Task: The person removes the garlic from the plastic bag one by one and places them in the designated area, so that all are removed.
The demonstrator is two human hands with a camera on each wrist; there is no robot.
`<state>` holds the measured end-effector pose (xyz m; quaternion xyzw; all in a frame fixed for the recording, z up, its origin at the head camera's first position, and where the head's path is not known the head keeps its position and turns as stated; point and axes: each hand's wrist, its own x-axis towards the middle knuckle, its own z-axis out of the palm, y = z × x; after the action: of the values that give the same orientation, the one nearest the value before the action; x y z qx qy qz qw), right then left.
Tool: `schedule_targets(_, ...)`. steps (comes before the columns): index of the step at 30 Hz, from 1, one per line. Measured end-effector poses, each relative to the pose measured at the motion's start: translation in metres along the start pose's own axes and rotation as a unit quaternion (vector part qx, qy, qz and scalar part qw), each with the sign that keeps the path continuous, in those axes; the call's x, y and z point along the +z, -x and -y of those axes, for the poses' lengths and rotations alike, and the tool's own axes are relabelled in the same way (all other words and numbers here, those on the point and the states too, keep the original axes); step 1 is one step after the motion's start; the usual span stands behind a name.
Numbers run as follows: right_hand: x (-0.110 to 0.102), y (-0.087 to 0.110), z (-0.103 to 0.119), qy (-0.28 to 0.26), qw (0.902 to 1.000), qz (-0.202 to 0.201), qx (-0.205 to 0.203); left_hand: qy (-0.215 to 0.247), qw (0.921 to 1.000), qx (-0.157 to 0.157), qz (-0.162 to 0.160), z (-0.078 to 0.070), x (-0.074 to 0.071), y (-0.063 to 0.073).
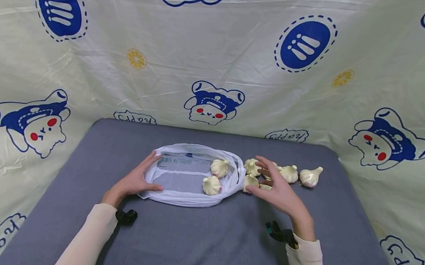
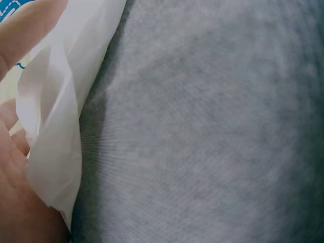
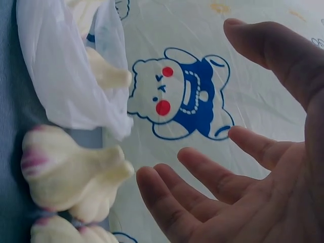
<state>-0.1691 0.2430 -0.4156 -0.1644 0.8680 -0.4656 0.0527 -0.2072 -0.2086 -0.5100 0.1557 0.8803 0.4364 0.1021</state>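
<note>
A white plastic bag [image 1: 192, 201] lies with its mouth spread wide on the grey tabletop. Two garlic bulbs [image 1: 212, 185] sit inside its right end. My left hand [image 1: 136, 179] rests at the bag's left rim, thumb stretched over the edge and apart from the fingers. In the left wrist view, the bag's plastic [image 2: 55, 126] drapes in front of the palm. Above several more garlic bulbs [image 1: 289, 174], just right of the bag, is my right hand [image 1: 277, 187], fingers spread, holding nothing. It partly hides some bulbs. From the right wrist, one garlic bulb [image 3: 66, 169] shows below the fingertips.
The grey tabletop [image 1: 196, 239] extends in front of the bag and to both sides. A pale printed curtain [image 1: 242, 39] rises behind the table and hangs around its sides. At the far right of the row lies one garlic bulb [image 1: 310, 177], its stem pointing up and right.
</note>
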Motion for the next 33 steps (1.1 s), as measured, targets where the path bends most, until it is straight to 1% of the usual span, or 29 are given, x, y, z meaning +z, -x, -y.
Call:
schedule_targets(4, 0.007, -0.008, 0.001, 0.005, 0.9997, 0.022, 0.002, -0.003, 1.0000, 0.004, -0.002, 0.000, 0.000, -0.001)
schedule_targets(10, 0.016, -0.018, 0.004, 0.010, 0.9988, 0.046, -0.010, -0.006, 1.0000, 0.006, -0.003, 0.000, 0.000, 0.000)
schedule_targets(17, 0.025, -0.030, 0.013, 0.022, 0.9966, 0.079, -0.013, -0.002, 1.0000, 0.004, -0.003, -0.002, 0.000, 0.000)
schedule_targets(23, 0.032, -0.042, 0.018, 0.031, 0.9916, 0.125, -0.013, -0.007, 1.0000, 0.004, -0.003, -0.002, 0.000, 0.000)
schedule_targets(31, 0.048, -0.054, 0.018, 0.024, 0.9840, 0.177, -0.005, -0.006, 1.0000, -0.005, 0.001, -0.003, 0.000, 0.001)
schedule_targets(33, 0.051, -0.056, 0.018, 0.023, 0.9817, 0.189, -0.012, -0.007, 0.9999, -0.007, 0.003, -0.003, 0.000, 0.001)
